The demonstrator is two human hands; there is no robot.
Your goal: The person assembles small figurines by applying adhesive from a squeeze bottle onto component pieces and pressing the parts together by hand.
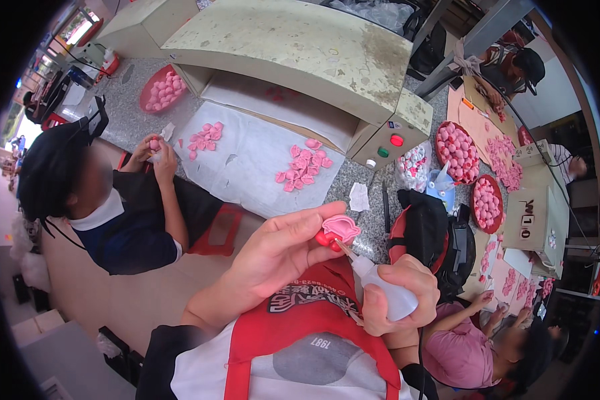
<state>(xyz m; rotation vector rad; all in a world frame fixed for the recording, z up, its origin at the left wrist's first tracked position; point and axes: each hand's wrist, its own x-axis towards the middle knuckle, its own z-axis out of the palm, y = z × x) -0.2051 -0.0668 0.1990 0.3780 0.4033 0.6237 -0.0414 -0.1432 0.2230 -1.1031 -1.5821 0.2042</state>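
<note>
My left hand [273,250] is closed, pinching a small pink moulded piece [341,227] with a ruffled rim and a glossy red part [325,239] just below it. My right hand [412,283] wraps round a white squeeze bottle [393,298]. The bottle's thin nozzle tip meets the red part or comes very close; I cannot tell which. Beyond my hands, loose pink pieces [303,168] lie in a heap on a white sheet [247,180], and a smaller heap [205,138] sits farther left.
A beige machine [293,53] with an open slot stands over the sheet's far end. On the right are red bowls of pink balls [457,150], a bag [423,227] and a crumpled paper [359,197]. A co-worker [107,187] sits left, another [473,347] lower right.
</note>
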